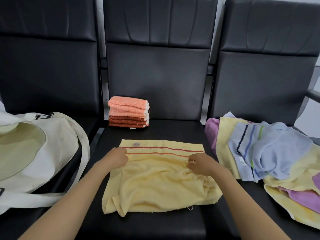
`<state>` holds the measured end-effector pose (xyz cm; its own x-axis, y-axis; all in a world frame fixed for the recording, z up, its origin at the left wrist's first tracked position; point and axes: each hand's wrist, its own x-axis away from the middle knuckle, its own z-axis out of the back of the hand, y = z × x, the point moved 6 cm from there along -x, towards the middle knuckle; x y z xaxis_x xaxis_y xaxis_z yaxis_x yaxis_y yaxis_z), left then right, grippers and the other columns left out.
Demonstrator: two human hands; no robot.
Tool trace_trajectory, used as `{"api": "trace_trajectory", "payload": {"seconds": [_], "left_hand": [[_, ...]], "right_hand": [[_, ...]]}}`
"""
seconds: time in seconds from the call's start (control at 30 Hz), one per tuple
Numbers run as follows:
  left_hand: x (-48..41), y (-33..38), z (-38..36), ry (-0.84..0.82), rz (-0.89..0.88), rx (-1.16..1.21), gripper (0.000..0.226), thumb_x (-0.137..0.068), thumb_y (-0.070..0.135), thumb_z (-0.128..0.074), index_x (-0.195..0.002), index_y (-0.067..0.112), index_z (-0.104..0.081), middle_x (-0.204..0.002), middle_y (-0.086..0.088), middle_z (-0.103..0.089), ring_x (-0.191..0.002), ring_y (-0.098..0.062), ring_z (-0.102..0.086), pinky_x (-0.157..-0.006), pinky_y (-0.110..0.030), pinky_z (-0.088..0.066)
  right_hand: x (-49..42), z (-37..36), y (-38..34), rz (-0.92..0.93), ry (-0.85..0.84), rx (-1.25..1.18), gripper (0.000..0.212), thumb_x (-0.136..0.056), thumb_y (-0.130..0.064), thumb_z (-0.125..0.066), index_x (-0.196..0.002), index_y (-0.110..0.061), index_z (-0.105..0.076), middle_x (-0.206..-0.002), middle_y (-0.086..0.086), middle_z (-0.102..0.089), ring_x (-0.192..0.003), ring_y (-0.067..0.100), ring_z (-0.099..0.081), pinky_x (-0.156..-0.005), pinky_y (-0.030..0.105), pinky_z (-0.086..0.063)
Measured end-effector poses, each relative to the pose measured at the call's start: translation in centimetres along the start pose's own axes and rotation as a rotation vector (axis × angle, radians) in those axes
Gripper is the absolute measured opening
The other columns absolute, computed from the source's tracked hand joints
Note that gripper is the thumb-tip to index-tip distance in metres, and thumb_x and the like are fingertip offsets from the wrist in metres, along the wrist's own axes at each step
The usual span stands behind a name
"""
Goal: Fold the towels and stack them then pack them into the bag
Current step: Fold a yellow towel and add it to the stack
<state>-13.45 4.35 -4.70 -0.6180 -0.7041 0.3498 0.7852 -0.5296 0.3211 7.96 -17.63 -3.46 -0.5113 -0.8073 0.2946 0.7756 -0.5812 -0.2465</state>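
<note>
A pale yellow towel [155, 184] with red and orange stripes lies rumpled on the middle black seat [155, 227]. My left hand [117, 157] pinches its folded edge at the left end of the stripes. My right hand [199, 163] pinches the same fold at the right end. Behind the towel, at the seat's back left, stands a stack of folded orange and rust towels [129, 111]. A white cloth bag [34, 149] lies open on the left seat, its mouth facing up and its strap trailing toward me.
A loose heap of unfolded towels [270, 156], light blue, yellow and purple, covers the right seat. Tall black seat backs [159, 66] close off the far side. A metal armrest [314, 95] shows at the far right.
</note>
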Motion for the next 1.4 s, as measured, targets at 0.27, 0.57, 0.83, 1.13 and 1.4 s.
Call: {"api": "trace_trajectory", "payload": {"seconds": [0.27,0.57,0.83,1.13,1.4], "left_hand": [[-0.3,-1.0,1.7,0.144,0.079,0.510,0.024,-0.091,0.017,-0.046,-0.105,0.005,-0.061,-0.109,-0.015,-0.063,-0.086,-0.021,-0.057,-0.070,-0.031,-0.040],[-2.2,-1.9,2.8,0.324,0.105,1.021,0.024,-0.099,0.023,-0.044,-0.115,0.008,-0.053,-0.111,-0.010,-0.058,-0.099,-0.023,-0.056,-0.081,-0.035,-0.046],[-4.7,-2.2,2.8,0.407,0.087,0.484,0.017,-0.100,0.018,-0.044,-0.101,0.004,-0.054,-0.095,-0.011,-0.058,-0.084,-0.023,-0.053,-0.069,-0.033,-0.038],[-6.0,-2.9,2.0,0.449,0.033,0.383,0.009,-0.090,0.021,-0.064,-0.090,0.017,-0.056,-0.101,-0.006,-0.051,-0.088,-0.021,-0.051,-0.075,-0.032,-0.037],[-6.1,-2.4,2.1,0.428,0.044,0.308,0.016,-0.093,0.026,-0.060,-0.095,0.015,-0.049,-0.102,-0.008,-0.052,-0.087,-0.023,-0.052,-0.072,-0.034,-0.039]], "right_hand": [[0.1,2.7,1.0,-0.039,0.175,-0.174,0.016,-0.091,-0.035,-0.058,-0.089,-0.019,-0.062,-0.090,-0.006,-0.060,-0.085,0.016,-0.053,-0.067,0.026,-0.038],[-0.9,4.6,4.3,-0.103,0.199,-1.050,0.007,-0.090,-0.017,-0.065,-0.091,-0.010,-0.064,-0.091,0.008,-0.062,-0.085,0.020,-0.059,-0.084,0.038,-0.051],[-6.2,3.6,4.8,-0.193,0.367,-0.603,0.005,-0.091,-0.012,-0.058,-0.092,-0.016,-0.062,-0.088,-0.001,-0.061,-0.085,0.017,-0.055,-0.065,0.023,-0.042],[-8.5,1.9,5.8,-0.300,0.390,-0.439,0.018,-0.091,-0.015,-0.060,-0.107,-0.011,-0.057,-0.112,0.009,-0.051,-0.087,0.020,-0.051,-0.068,0.021,-0.042],[-9.4,1.9,5.9,-0.388,0.244,-0.288,0.029,-0.096,-0.012,-0.045,-0.123,-0.004,-0.050,-0.124,0.016,-0.053,-0.100,0.027,-0.051,-0.075,0.032,-0.042]]}}
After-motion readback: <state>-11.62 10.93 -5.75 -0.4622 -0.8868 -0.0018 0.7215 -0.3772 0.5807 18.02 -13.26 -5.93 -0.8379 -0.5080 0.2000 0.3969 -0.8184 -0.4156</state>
